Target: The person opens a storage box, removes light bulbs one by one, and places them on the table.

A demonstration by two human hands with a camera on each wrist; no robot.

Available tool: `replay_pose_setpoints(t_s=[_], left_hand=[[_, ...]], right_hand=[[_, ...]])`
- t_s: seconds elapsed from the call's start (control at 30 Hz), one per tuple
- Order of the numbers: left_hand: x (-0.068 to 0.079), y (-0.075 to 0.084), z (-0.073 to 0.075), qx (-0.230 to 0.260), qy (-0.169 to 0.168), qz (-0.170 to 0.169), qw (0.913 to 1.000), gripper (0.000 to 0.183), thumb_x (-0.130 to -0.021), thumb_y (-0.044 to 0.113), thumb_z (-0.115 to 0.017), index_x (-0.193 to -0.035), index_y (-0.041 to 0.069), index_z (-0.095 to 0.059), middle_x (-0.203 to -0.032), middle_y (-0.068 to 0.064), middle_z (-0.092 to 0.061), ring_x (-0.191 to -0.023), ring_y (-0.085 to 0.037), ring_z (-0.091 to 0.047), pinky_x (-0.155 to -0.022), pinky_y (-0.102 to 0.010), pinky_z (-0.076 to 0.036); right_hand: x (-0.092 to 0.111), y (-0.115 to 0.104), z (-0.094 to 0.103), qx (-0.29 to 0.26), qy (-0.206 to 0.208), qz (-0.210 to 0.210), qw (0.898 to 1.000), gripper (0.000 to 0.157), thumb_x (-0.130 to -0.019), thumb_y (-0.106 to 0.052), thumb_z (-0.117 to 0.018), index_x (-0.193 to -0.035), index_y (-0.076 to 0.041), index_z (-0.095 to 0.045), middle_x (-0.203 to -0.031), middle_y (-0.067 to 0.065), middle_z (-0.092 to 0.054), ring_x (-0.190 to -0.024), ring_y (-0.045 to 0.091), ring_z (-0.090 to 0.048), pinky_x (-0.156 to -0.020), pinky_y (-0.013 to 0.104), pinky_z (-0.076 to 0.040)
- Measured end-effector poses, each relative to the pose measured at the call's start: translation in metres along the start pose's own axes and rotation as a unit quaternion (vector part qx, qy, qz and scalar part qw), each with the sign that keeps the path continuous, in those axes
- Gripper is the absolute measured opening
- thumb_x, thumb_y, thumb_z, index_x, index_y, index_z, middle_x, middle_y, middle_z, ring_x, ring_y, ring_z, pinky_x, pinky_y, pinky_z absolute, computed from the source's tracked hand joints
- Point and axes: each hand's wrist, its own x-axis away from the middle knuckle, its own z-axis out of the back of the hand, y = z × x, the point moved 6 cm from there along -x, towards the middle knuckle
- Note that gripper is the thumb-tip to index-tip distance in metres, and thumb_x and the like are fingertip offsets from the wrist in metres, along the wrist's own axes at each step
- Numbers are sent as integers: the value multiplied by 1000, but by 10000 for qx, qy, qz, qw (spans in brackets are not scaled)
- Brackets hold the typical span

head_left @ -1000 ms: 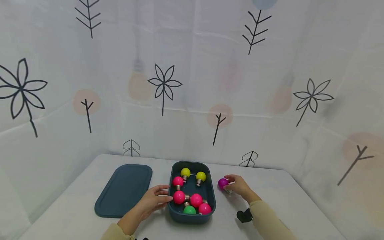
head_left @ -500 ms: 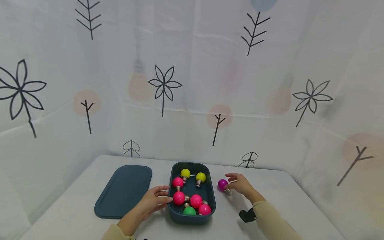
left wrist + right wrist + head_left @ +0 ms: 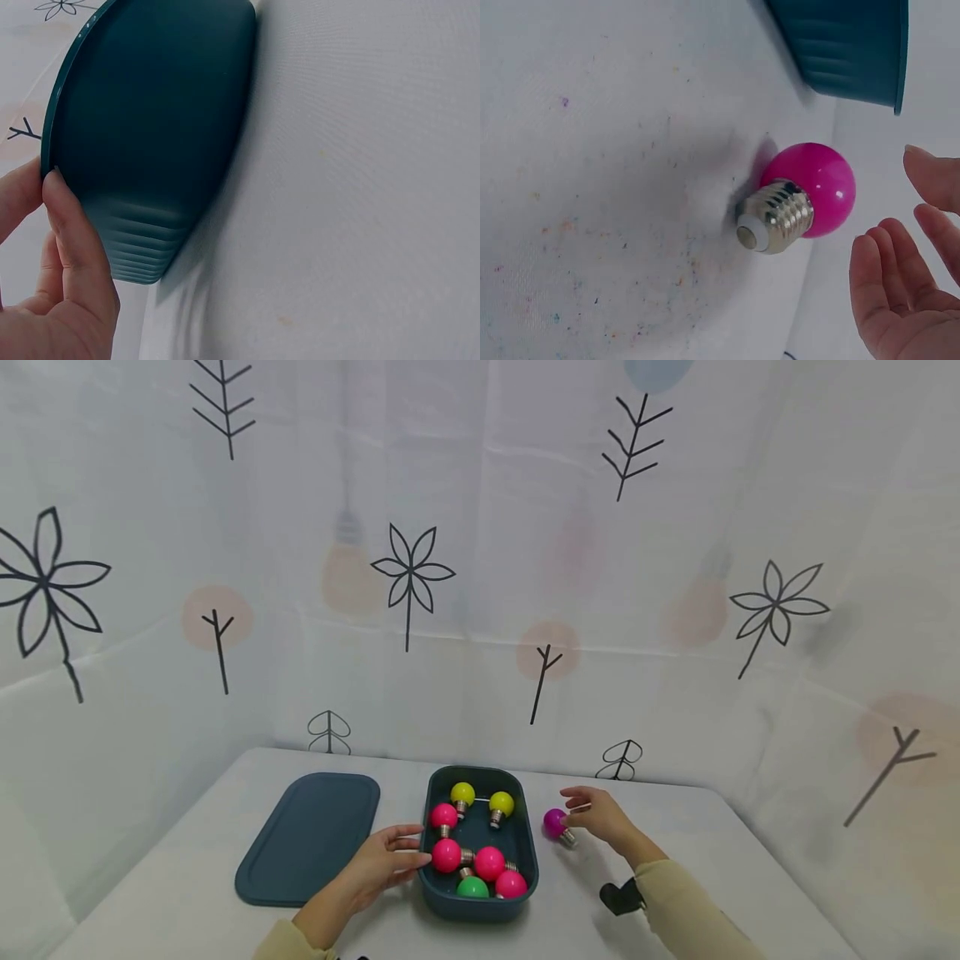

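A dark teal plastic box (image 3: 480, 907) holds several round light bulbs: two yellow bulbs (image 3: 463, 793), several pink bulbs (image 3: 490, 863) and a green bulb (image 3: 473, 887). My left hand (image 3: 378, 865) pinches the box's left rim between thumb and fingers; the left wrist view shows the fingertips (image 3: 60, 187) at that edge. To the right of the box, a purple-magenta bulb (image 3: 814, 187) lies on the table, its metal screw base pointing toward me. Just beyond it hovers my right hand (image 3: 600, 817), fingers loosely extended, holding nothing and apart from the bulb in the right wrist view.
A flat dark teal lid (image 3: 315, 839) lies left of the box. The white table (image 3: 405, 935) backs onto a hanging cloth (image 3: 480, 693) printed with plants. A black wrist strap piece (image 3: 621, 897) hangs below the right sleeve.
My right hand has let go of the magenta bulb and lifted slightly up and away from it. The bulb now rests on the table. The left hand stays at the box rim.
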Motion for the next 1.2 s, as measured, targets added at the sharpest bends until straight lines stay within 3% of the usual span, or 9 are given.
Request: replay_pose_setpoints(t_s=[0.6, 1.0, 1.2], left_hand=[[-4, -2, -5, -16, -57, 38, 10000, 63, -78, 11, -76, -130, -3, -45, -112, -18, -55, -83, -19, -58, -76, -34, -53], [-2, 1, -3, -51, 17, 101, 9999, 62, -78, 11, -76, -130, -3, -45, -111, -17, -55, -84, -19, -59, -77, -34, -53], [-3, 0, 0, -36, 55, 111, 9999, 64, -77, 11, -76, -130, -4, -44, -111, -17, -55, -83, -19, -58, -76, -34, -53]], right_hand=[[-2, -17, -2, -142, 107, -65, 9998, 39, -79, 1, -70, -116, 1, -60, -100, 13, -62, -92, 24, -58, -79, 39, -52], [-9, -37, -18, -170, -79, 110, 9998, 39, -79, -1, -72, -116, -1, -61, -95, 7, -61, -87, 20, -58, -76, 34, -53], [-15, -44, -29, -298, -246, 224, 9990, 39, -80, 2, -70, -118, 2, -60, -97, 12, -62, -86, 20, -59, -76, 34, -53]])
